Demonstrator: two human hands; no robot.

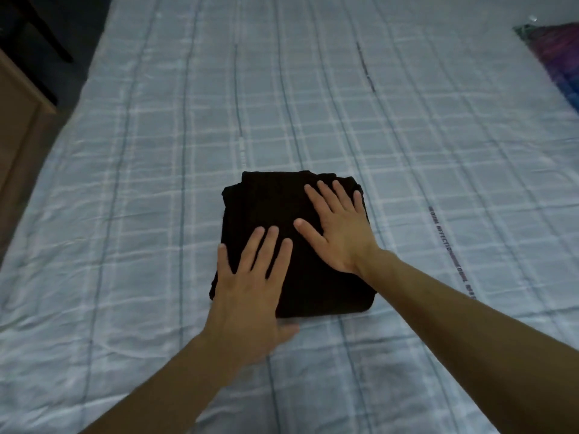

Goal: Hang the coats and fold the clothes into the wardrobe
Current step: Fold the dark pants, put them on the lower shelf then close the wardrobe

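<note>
My left hand (250, 286) and right hand (340, 227) are pressing flat, fingers spread, on the folded black garment (282, 208). Its folds are too dark to read, perhaps trousers. The bed (156, 151) is lying open all round it.

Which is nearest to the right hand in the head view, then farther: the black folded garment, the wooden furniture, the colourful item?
1. Black folded garment: directly under the right hand.
2. Colourful item: far right corner of the bed.
3. Wooden furniture: left edge, beside the bed.
</note>
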